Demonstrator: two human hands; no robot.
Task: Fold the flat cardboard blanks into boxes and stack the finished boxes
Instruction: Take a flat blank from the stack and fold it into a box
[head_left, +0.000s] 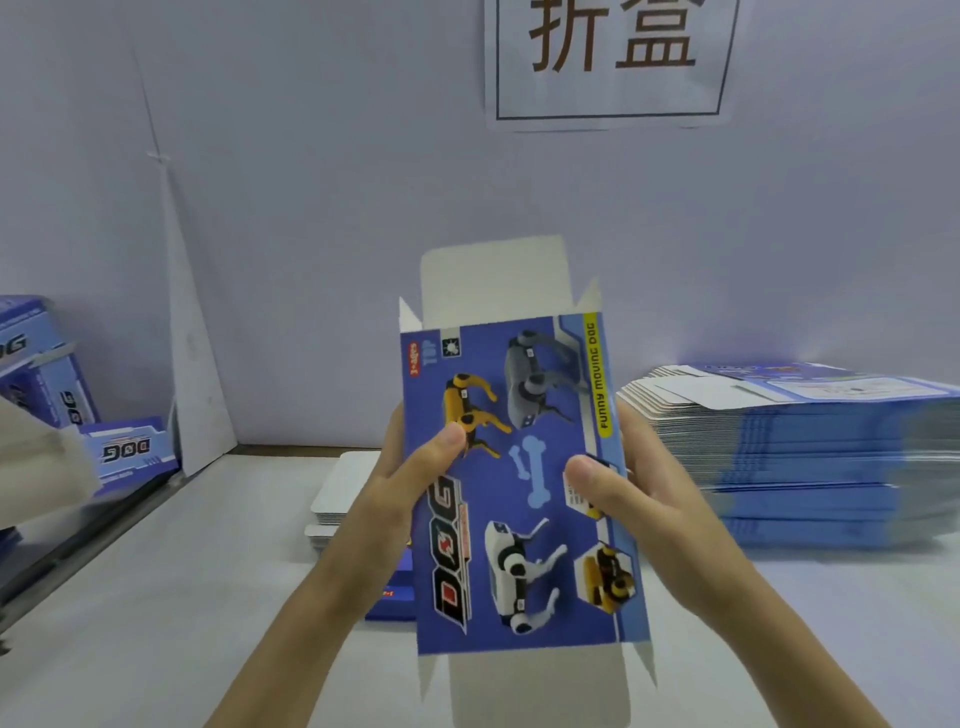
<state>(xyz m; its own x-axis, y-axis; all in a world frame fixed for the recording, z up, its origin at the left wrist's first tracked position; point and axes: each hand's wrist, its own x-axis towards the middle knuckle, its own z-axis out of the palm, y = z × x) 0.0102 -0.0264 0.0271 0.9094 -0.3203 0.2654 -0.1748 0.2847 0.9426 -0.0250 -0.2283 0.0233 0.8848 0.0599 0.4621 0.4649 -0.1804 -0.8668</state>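
Flaps hang white and unfolded at the near end of the toy-dog carton (524, 483) we hold upright between both hands, with matching flaps open at its far end, so we judge the blank has just been squared into a tube and neither end is closed yet. Our left hand (410, 467) grips the left edge, thumb pressed flat on the printed face by the yellow dog, the other fingers hidden behind. Our right hand (628, 488) clamps the right edge the same way, thumb on the front panel, fingers wrapped out of sight around the side. Holding both long edges likely keeps the tube square while we turn to the flaps.

Just beyond our wrists, on the white table (171, 587), lie a few flat blanks (337, 488), white side up. Farther right sits the tall stack of unfolded blanks (800, 452). At far left, finished boxes (47, 374) are piled against the wall, under a paper sign (613, 62).
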